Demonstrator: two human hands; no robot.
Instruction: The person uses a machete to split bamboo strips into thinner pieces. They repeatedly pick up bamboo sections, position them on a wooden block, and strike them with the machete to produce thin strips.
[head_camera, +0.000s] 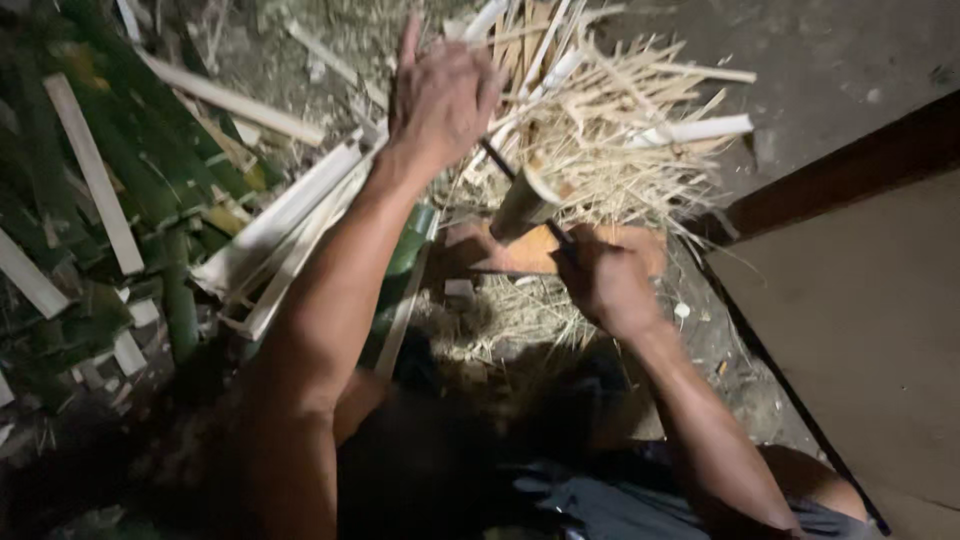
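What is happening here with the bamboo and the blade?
A person is splitting a short bamboo piece that stands on a wooden block. The right hand grips the handle of a dark blade set across its top, and the left hand is over the far end. Split strips lie around.

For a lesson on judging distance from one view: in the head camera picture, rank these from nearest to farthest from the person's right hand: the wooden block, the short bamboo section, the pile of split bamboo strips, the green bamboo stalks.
From the right hand:
1. Short bamboo section, just above, left.
2. Wooden block, beside and under it; too close to rank against 1.
3. Pile of split bamboo strips, beyond, top.
4. Green bamboo stalks, far left.
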